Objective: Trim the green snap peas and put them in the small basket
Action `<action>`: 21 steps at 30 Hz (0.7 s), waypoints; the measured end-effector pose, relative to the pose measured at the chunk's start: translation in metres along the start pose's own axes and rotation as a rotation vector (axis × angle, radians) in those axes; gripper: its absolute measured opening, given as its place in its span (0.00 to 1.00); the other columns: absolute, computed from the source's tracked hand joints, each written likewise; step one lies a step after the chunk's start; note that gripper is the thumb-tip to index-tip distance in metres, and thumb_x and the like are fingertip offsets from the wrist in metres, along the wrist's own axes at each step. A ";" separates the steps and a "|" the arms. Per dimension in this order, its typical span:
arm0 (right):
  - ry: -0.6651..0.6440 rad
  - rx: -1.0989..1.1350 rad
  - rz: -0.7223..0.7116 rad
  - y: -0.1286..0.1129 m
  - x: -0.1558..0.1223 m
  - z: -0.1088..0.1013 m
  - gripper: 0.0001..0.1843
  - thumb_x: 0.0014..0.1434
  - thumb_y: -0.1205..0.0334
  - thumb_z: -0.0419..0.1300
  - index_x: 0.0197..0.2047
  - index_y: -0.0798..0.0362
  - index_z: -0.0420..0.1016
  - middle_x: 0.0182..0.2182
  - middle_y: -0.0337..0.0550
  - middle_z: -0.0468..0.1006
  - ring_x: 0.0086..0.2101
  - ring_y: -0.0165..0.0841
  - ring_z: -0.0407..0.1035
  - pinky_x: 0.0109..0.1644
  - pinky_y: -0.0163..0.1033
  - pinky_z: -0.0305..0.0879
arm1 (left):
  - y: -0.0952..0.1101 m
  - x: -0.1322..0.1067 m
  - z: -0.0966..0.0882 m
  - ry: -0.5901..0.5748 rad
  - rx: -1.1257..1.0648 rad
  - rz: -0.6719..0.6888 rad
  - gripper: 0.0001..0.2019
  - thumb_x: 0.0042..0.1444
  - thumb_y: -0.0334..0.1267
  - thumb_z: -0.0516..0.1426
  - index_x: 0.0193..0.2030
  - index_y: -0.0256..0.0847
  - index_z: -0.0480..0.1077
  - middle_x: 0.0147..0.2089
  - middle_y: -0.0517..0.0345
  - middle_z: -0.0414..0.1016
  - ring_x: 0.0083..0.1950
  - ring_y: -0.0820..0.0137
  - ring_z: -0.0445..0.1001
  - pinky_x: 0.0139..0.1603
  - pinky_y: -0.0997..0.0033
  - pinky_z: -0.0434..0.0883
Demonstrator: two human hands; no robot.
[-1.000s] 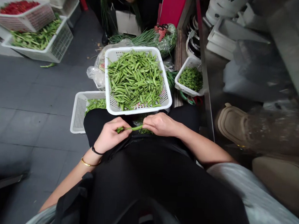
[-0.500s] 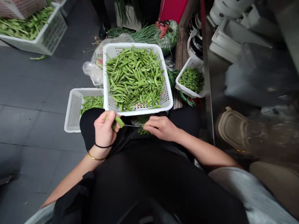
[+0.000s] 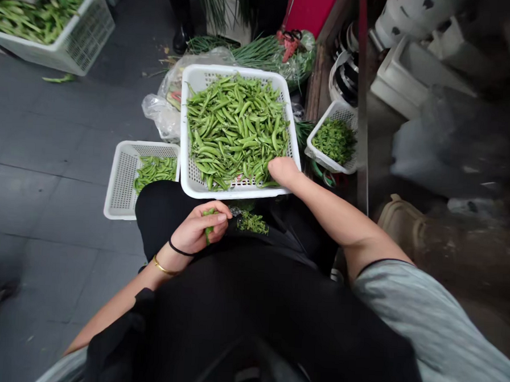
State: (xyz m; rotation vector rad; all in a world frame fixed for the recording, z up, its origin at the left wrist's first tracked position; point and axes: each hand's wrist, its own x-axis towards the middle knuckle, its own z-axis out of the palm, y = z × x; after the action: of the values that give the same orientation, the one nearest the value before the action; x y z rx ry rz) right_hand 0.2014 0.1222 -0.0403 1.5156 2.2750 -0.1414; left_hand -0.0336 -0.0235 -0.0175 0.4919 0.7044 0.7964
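Note:
My left hand (image 3: 204, 227) is closed around green pea pods (image 3: 209, 225), over my lap just below the large basket. My right hand (image 3: 283, 171) reaches into the front right corner of that large white basket (image 3: 233, 196), its fingers hidden among the pods. A heap of green pea pods (image 3: 236, 127) fills most of the basket, which rests at my knees. Green trimmings (image 3: 253, 223) lie on my lap between the hands. To the left, a smaller white basket (image 3: 122, 181) on the floor holds more pea pods (image 3: 155, 171).
At the right stands a small basket of leafy greens (image 3: 334, 141) beside a metal edge (image 3: 363, 134). Behind the large basket lie a plastic bag (image 3: 162, 115) and green stalks (image 3: 257, 53). A white crate of green vegetables (image 3: 81, 42) stands far left. Another person's legs (image 3: 181, 10) show at the back.
My right hand has left the strand it was pulling from a pod and moved up into the large basket. My left hand has shifted right and lower, still holding pods. The view has shifted slightly.

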 end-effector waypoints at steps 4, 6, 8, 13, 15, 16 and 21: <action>0.096 -0.015 -0.027 0.005 -0.025 -0.013 0.16 0.60 0.72 0.48 0.38 0.64 0.77 0.34 0.59 0.78 0.34 0.39 0.73 0.34 0.36 0.62 | -0.001 -0.001 0.003 0.079 0.047 -0.068 0.08 0.48 0.36 0.64 0.31 0.32 0.73 0.15 0.67 0.57 0.14 0.83 0.52 0.14 0.83 0.49; 0.211 -0.007 -0.078 -0.001 -0.054 -0.024 0.18 0.64 0.67 0.45 0.39 0.61 0.76 0.33 0.55 0.76 0.31 0.35 0.70 0.30 0.35 0.57 | -0.002 0.002 0.007 0.123 0.065 -0.080 0.10 0.48 0.38 0.65 0.33 0.31 0.75 0.15 0.66 0.59 0.14 0.84 0.52 0.15 0.82 0.49; 0.277 0.008 -0.170 -0.014 -0.087 -0.032 0.20 0.67 0.62 0.42 0.41 0.57 0.75 0.34 0.51 0.75 0.30 0.33 0.67 0.29 0.35 0.54 | -0.003 0.005 0.012 0.163 0.087 -0.074 0.14 0.48 0.41 0.64 0.36 0.31 0.75 0.19 0.62 0.65 0.15 0.83 0.54 0.15 0.81 0.50; 0.496 0.169 -0.565 -0.056 -0.137 -0.028 0.18 0.66 0.63 0.45 0.35 0.54 0.75 0.28 0.43 0.72 0.29 0.29 0.62 0.32 0.35 0.53 | -0.009 0.008 0.023 0.240 0.112 0.001 0.14 0.43 0.40 0.67 0.31 0.32 0.73 0.25 0.55 0.74 0.16 0.82 0.59 0.15 0.80 0.53; 0.523 0.296 -0.562 -0.064 -0.140 -0.024 0.16 0.64 0.63 0.48 0.31 0.56 0.75 0.27 0.43 0.70 0.27 0.27 0.61 0.30 0.35 0.51 | -0.011 0.006 0.025 0.261 0.116 0.033 0.13 0.40 0.35 0.68 0.30 0.33 0.72 0.24 0.57 0.73 0.17 0.81 0.60 0.15 0.81 0.53; 0.492 0.391 -0.552 -0.067 -0.140 -0.023 0.16 0.63 0.63 0.49 0.29 0.56 0.74 0.26 0.42 0.70 0.26 0.26 0.60 0.29 0.34 0.51 | -0.011 0.004 0.026 0.263 0.120 0.043 0.12 0.39 0.34 0.68 0.30 0.33 0.72 0.23 0.57 0.73 0.17 0.81 0.60 0.15 0.81 0.53; -0.026 1.077 -0.715 -0.064 -0.133 -0.024 0.11 0.59 0.63 0.56 0.28 0.58 0.73 0.27 0.38 0.71 0.25 0.22 0.65 0.31 0.29 0.59 | -0.011 -0.007 0.029 0.139 0.200 -0.006 0.08 0.41 0.32 0.65 0.29 0.33 0.72 0.16 0.63 0.66 0.14 0.80 0.59 0.14 0.80 0.52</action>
State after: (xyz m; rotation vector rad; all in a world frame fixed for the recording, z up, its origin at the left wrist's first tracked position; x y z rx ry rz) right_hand 0.1809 -0.0114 0.0242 0.8910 2.7329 -1.7777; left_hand -0.0107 -0.0397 -0.0017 0.6183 0.9193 0.7633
